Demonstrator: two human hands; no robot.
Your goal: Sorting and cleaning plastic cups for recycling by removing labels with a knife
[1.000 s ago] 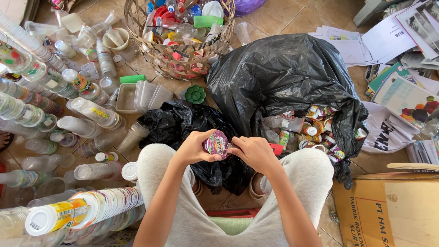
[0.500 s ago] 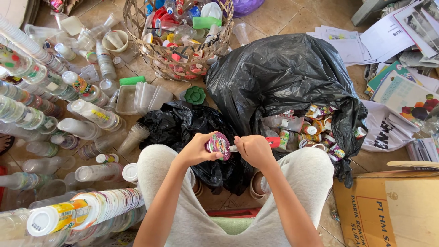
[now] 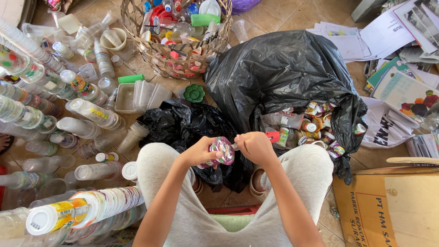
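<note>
- At the far left, nested stacks of clear plastic cups lie on the tiled floor, with a long stack of lidded cups nearest the person's left knee.
- The left hand is closed around a small plastic cup with a colourful foil lid, held over the lap between the knees.
- The right hand is closed at the cup's rim, pinching what looks like a small blade or the lid's edge; the view is too small to tell which.
- Judged from this grip, the step in hand is parting the foil lid from the cup; the next move calls for a steady hold by the left hand while the right works round the rim.
- To the right, an open black rubbish bag spills similar small cups; beyond it lies a woven basket of mixed plastics, and at the far right papers and a cardboard box.
</note>
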